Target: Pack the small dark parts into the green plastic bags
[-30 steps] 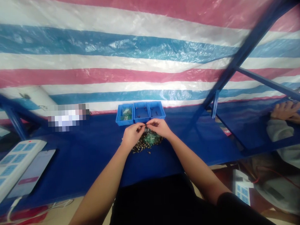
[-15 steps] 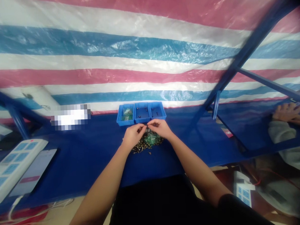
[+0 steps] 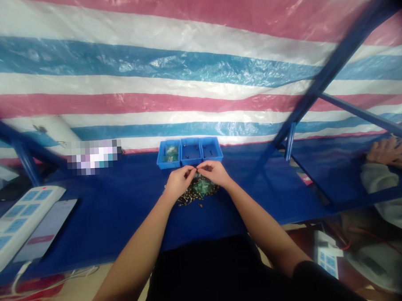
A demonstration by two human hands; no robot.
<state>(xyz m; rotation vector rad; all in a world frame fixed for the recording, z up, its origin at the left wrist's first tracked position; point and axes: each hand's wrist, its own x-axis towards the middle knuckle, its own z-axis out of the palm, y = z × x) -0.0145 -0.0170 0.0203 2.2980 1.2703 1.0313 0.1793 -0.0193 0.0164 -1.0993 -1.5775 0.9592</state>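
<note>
Closely and low: a two-handed pinch

A small dark part (image 3: pixel 195 168) sits between the fingertips of both hands, too small to tell its kind. The left hand (image 3: pixel 179 181) and right hand (image 3: pixel 215 173) are curled nearly shut, thumb and forefinger of each closed in a pinch, with the tips meeting over the centre. Which fingers actually bear the part is hidden. Work this fine seems to go best at the very tips, with wrists low and the hands steadying each other, so that the part cannot spring away or drop into the heap below.

That heap of small components (image 3: pixel 189 197) lies directly under the hands, a loose spill with brassy leads around a green circuit-board piece (image 3: pixel 204 186). Just beyond it, three blue plastic bins (image 3: pixel 191 165) stand side by side. The left one holds green board pieces (image 3: pixel 170 152), the middle and right ones a few dark parts (image 3: pixel 189 150).

All this rests on a blue-covered bench (image 3: pixel 272 196). Toward the left lie a white power strip (image 3: pixel 27 218) and a smartphone (image 3: pixel 46 230), with a pixelated object (image 3: pixel 94 157) farther back. A red, white and blue striped tarpaulin (image 3: pixel 197 57) closes off the far side, crossed by blue steel bracing (image 3: pixel 334 69). At far right, another person's hand (image 3: pixel 386 151) and pale sleeve (image 3: pixel 378 178) show, and a second power strip (image 3: pixel 327 260) sits low on the near right.
</note>
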